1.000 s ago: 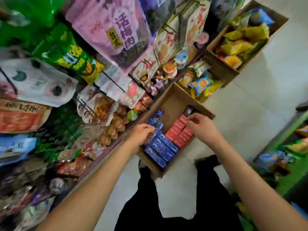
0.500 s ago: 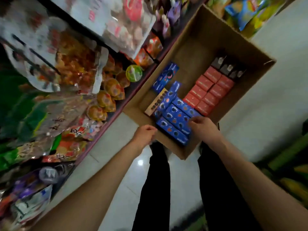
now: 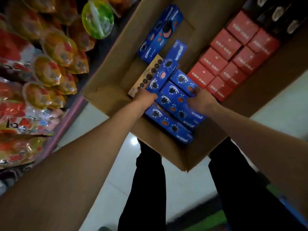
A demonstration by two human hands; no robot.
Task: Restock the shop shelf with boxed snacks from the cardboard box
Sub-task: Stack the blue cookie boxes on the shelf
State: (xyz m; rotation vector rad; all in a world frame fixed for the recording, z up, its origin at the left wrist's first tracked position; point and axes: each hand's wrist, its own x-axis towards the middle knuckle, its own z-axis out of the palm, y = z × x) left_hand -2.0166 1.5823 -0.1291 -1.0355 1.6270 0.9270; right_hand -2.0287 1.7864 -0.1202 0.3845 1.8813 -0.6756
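Observation:
An open cardboard box (image 3: 106, 95) sits on the floor against the shelf. Inside lie several blue cookie boxes (image 3: 173, 90), several red boxes (image 3: 221, 59), dark boxes (image 3: 281, 15) at the far corner and one tan box (image 3: 146, 75). Both my hands are down among the blue boxes. My left hand (image 3: 145, 97) curls over the near end of a blue box beside the tan one. My right hand (image 3: 200, 100) grips the right side of the blue stack; its fingertips are hidden.
The shop shelf (image 3: 66, 120) runs along the left, packed with yellow and red snack bags (image 3: 50, 72) and a green cup (image 3: 97, 18). My legs in black trousers (image 3: 145, 189) stand on the pale tiled floor (image 3: 110, 164) below the box.
I have bent closer to the box. Both hands dropped from its near rim onto the blue boxes and took hold of them.

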